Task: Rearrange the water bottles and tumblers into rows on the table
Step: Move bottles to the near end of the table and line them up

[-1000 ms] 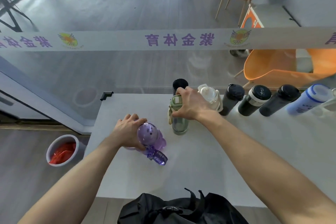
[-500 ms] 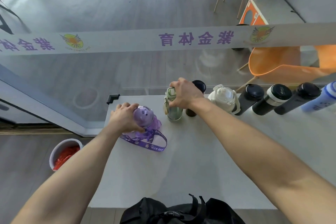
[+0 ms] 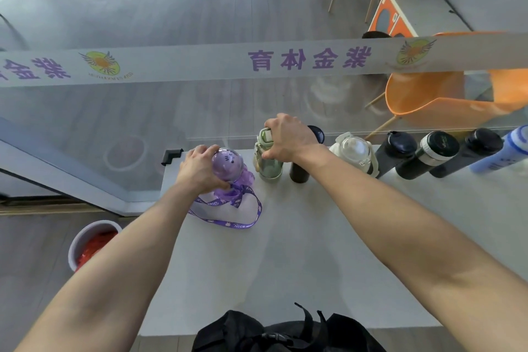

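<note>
Both hands grip bottles at the row's left end.
Left hand (image 3: 200,168) clasps the purple bottle (image 3: 228,168), right hand (image 3: 285,137) the green bottle (image 3: 267,163), seemingly to extend the line along the table (image 3: 285,251).

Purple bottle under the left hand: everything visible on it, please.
The purple bottle is translucent lilac plastic with a domed lid bearing small dark marks. It stands upright near the far left corner of the table, leftmost in the row, beside the green bottle. The left hand has its grip around the lid. Its printed purple lanyard loops loose on the tabletop.
</note>
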Motion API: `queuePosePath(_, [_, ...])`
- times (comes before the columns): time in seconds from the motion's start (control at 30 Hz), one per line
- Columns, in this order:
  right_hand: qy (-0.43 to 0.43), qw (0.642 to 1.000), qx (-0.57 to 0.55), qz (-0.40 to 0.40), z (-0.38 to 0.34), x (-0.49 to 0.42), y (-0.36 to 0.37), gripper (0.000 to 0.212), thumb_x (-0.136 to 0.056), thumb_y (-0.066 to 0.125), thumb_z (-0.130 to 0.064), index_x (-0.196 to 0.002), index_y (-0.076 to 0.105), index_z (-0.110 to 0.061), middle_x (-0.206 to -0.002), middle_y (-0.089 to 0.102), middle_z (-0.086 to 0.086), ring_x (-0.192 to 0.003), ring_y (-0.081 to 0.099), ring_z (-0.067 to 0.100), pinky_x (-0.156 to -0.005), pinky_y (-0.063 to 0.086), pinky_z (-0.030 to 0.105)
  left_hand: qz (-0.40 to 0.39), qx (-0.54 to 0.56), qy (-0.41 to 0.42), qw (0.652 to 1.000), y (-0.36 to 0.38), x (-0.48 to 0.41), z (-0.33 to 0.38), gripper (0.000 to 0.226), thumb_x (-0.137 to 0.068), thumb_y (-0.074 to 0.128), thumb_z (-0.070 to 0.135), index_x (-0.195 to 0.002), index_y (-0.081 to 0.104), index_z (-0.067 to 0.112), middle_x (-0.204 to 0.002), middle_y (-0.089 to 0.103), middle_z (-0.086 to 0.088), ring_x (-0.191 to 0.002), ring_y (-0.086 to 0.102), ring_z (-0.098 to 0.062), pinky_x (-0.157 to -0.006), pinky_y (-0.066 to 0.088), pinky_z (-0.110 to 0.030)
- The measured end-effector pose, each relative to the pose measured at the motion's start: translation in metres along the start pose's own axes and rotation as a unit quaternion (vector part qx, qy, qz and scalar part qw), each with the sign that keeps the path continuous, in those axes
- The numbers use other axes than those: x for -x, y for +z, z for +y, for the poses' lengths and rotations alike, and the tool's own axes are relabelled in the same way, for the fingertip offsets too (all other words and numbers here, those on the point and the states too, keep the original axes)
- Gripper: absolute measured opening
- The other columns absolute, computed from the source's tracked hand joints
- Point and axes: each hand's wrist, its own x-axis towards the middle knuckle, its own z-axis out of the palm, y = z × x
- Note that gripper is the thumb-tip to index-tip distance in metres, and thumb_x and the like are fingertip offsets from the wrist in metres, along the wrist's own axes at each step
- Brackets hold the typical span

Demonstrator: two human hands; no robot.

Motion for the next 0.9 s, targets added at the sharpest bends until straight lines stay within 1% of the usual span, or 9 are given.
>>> queuePosePath(0.1, [0.006, 1.000, 0.010, -0.006, -0.002, -0.004, -0.001, 0.060, -0.073, 0.093, -0.052, -0.113, 0.070, -0.015, -0.106, 0.059, 0.006, -0.094, 0.064, 0.031, -0.079, 0.052, 0.036, -0.004, 0.001, 0.001, 1.000, 0.000, -0.004, -0.003, 0.132, -0.049, 0.103, 0.057, -0.162, 0.040, 0.034, -0.164, 0.041, 0.000, -0.152, 0.036, -0.032, -0.121, 0.042, -0.053])
queuePosePath(0.23, [0.010, 0.999, 0.035, -0.021, -0.004, -0.009, -0.004, 0.070, -0.071, 0.095, -0.057, -0.115, 0.065, -0.013, -0.101, 0.050, 0.003, -0.090, 0.055, 0.029, -0.078, 0.047, 0.037, 0.002, 0.010, 0.004, 1.000, -0.001, -0.005, -0.001, 0.132, -0.050, 0.105, 0.054, -0.163, 0.039, 0.035, -0.161, 0.043, 0.001, -0.149, 0.038, -0.031, -0.119, 0.044, -0.053])
queuePosePath(0.3, [0.007, 0.998, 0.046, -0.032, -0.004, -0.010, -0.006, 0.071, -0.071, 0.095, -0.058, -0.115, 0.063, -0.013, -0.101, 0.050, 0.003, -0.089, 0.053, 0.028, -0.077, 0.046, 0.037, 0.002, 0.014, 0.003, 1.000, -0.001, -0.005, -0.001, 0.132, -0.050, 0.105, 0.054, -0.163, 0.039, 0.035, -0.161, 0.043, 0.001, -0.149, 0.039, -0.031, -0.119, 0.045, -0.053])
queuePosePath(0.43, [0.000, 0.998, 0.057, -0.029, -0.007, -0.007, -0.008, 0.067, -0.068, 0.096, -0.061, -0.098, 0.054, -0.018, -0.097, 0.055, 0.003, -0.087, 0.056, 0.027, -0.076, 0.047, 0.036, 0.001, 0.020, 0.009, 1.000, 0.002, -0.008, -0.003, 0.133, -0.050, 0.106, 0.053, -0.163, 0.039, 0.035, -0.163, 0.043, 0.000, -0.149, 0.040, -0.032, -0.120, 0.044, -0.053])
queuePosePath(0.5, [0.004, 0.999, 0.051, -0.018, -0.008, -0.006, -0.008, 0.068, -0.067, 0.096, -0.063, -0.094, 0.054, -0.017, -0.094, 0.058, 0.003, -0.086, 0.058, 0.027, -0.074, 0.047, 0.036, 0.000, 0.007, 0.008, 1.000, 0.001, -0.010, -0.003, 0.134, -0.050, 0.106, 0.054, -0.164, 0.037, 0.036, -0.163, 0.042, 0.000, -0.149, 0.041, -0.032, -0.119, 0.045, -0.053])
queuePosePath(0.6, [0.010, 0.999, 0.033, -0.009, -0.009, -0.005, -0.007, 0.064, -0.066, 0.096, -0.063, -0.086, 0.057, -0.017, -0.089, 0.061, 0.002, -0.084, 0.063, 0.027, -0.071, 0.046, 0.034, 0.001, -0.040, 0.009, 0.999, -0.004, -0.012, -0.003, 0.132, -0.053, 0.104, 0.056, -0.163, 0.035, 0.039, -0.160, 0.045, 0.002, -0.141, 0.053, -0.033, -0.114, 0.048, -0.053])
queuePosePath(0.67, [0.011, 1.000, 0.029, -0.006, -0.009, -0.004, -0.006, 0.062, -0.066, 0.096, -0.062, -0.084, 0.057, -0.018, -0.087, 0.062, 0.002, -0.083, 0.064, 0.027, -0.071, 0.047, 0.034, 0.000, -0.073, 0.018, 0.997, -0.007, -0.013, -0.006, 0.128, -0.054, 0.103, 0.055, -0.162, 0.034, 0.041, -0.159, 0.048, 0.001, -0.135, 0.060, -0.034, -0.112, 0.046, -0.054])
queuePosePath(0.8, [0.018, 0.999, 0.035, -0.009, -0.012, -0.004, -0.008, 0.063, -0.066, 0.096, -0.063, -0.085, 0.057, -0.018, -0.089, 0.064, 0.003, -0.084, 0.064, 0.027, -0.074, 0.053, 0.036, -0.015, -0.106, 0.037, 0.994, -0.011, -0.019, -0.012, 0.130, -0.056, 0.103, 0.054, -0.163, 0.031, 0.041, -0.163, 0.047, 0.000, -0.139, 0.059, -0.033, -0.115, 0.043, -0.054])
queuePosePath(0.9, [0.020, 0.999, 0.045, -0.016, -0.014, -0.004, -0.010, 0.065, -0.064, 0.097, -0.064, -0.076, 0.051, -0.020, -0.084, 0.062, 0.002, -0.083, 0.066, 0.027, -0.071, 0.050, 0.035, -0.029, -0.083, 0.047, 0.995, -0.012, -0.021, -0.008, 0.134, -0.060, 0.104, 0.044, -0.168, 0.026, 0.038, -0.164, 0.044, -0.002, -0.139, 0.058, -0.033, -0.109, 0.050, -0.050])
